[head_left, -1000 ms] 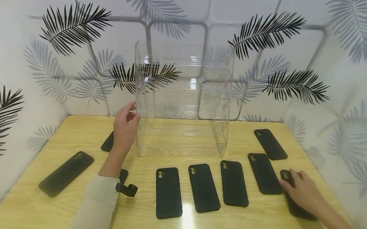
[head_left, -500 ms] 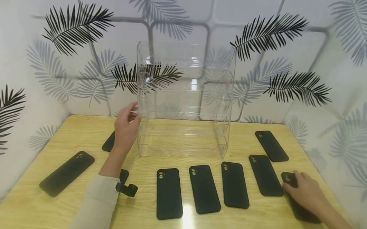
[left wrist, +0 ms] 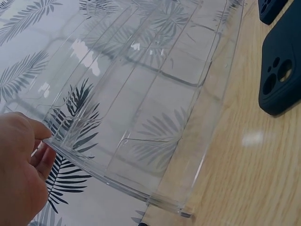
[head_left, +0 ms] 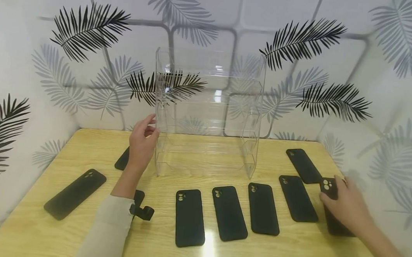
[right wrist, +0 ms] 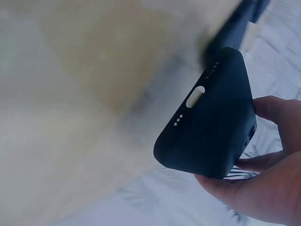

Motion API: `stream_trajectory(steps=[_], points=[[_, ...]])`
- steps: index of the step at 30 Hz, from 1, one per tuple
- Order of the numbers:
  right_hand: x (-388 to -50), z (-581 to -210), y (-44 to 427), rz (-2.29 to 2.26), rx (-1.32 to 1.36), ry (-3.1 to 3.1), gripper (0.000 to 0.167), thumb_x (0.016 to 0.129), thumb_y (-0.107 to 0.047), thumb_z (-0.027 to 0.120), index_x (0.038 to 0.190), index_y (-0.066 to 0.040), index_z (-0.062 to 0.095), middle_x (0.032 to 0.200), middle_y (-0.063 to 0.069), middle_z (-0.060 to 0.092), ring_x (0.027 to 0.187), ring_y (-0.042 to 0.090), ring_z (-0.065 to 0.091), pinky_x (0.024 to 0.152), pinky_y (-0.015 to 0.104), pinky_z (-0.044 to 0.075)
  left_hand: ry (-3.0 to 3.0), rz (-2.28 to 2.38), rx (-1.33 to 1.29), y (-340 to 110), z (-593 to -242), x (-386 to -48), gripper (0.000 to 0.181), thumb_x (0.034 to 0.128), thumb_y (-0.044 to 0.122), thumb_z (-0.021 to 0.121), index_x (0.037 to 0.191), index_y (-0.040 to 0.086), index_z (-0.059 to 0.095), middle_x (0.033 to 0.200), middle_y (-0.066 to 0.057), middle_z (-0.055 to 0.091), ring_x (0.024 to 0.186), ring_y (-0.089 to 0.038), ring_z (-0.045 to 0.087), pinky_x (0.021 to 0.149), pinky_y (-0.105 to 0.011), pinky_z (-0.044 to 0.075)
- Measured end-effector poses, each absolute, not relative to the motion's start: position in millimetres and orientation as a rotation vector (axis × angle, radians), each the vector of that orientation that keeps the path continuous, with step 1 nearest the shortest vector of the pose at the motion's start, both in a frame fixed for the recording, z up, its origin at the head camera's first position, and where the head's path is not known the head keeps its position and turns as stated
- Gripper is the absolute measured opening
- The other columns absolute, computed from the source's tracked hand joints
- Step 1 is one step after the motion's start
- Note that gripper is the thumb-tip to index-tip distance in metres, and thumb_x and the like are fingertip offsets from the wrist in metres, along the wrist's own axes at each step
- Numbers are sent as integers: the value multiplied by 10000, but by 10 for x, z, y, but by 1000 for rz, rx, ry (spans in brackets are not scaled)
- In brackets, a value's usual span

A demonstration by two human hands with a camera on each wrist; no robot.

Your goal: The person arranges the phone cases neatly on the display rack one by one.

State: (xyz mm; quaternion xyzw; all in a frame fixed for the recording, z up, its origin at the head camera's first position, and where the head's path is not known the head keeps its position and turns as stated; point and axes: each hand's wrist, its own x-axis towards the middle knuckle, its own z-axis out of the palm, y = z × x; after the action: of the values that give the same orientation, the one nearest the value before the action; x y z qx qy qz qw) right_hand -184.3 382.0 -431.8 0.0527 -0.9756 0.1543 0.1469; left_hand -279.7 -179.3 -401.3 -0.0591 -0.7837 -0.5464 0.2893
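Observation:
My right hand (head_left: 350, 206) grips a black phone case (right wrist: 207, 117) by its long edges, thumb on one side and fingers on the other. The case is lifted off the table, its camera cutout toward the wall and its bottom edge with the charging slot facing the right wrist camera. A clear acrylic tiered rack (head_left: 204, 151) stands upright at the back middle of the table. At its left side panel, my left hand (head_left: 143, 140) pinches the edge between thumb and fingers, which the left wrist view shows closely. No case is seen on the rack's tiers.
Several black phone cases lie flat on the wooden table (head_left: 157, 254): a row in front of the rack, with one case (head_left: 190, 217) nearest its middle, others at right, and a case (head_left: 74, 194) at far left. The left arm partly covers two. Leaf-patterned walls enclose the table.
My right hand has raised the rightmost phone case off the table, moving it slightly up and toward the back. The left hand keeps its place on the rack.

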Motion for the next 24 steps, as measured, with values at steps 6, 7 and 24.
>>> stream_trajectory(steps=[6, 7, 24], points=[[-1953, -3953, 3499, 494, 152, -2848, 822, 933, -311, 690, 1450, 207, 316, 1400, 472, 339, 1235, 647, 360, 989, 752, 324, -2071, -1484, -174, -1780, -4024, -2823, 456, 981, 39, 602, 1434, 67, 558, 1282, -165, 586, 1121, -271, 611, 997, -418, 520], [-1972, -3888, 3437, 510, 149, -2862, 835, 946, -337, 676, 1470, 191, 297, 1430, 465, 319, 1267, 646, 338, 1006, 757, 310, -2070, -1485, -173, -1777, -4025, -2825, 454, 981, 39, 603, 1432, 69, 560, 1282, -168, 590, 1126, -274, 610, 996, -426, 522], [-2479, -2969, 2455, 734, 236, -2751, 928, 971, -520, 586, 1606, -3, 147, 1638, 278, 168, 1486, 492, 206, 1138, 694, 251, -2077, -1408, -138, -1760, -4039, -2781, 450, 976, 52, 607, 1421, 117, 587, 1237, -138, 630, 1105, -270, 642, 887, -204, 502]])
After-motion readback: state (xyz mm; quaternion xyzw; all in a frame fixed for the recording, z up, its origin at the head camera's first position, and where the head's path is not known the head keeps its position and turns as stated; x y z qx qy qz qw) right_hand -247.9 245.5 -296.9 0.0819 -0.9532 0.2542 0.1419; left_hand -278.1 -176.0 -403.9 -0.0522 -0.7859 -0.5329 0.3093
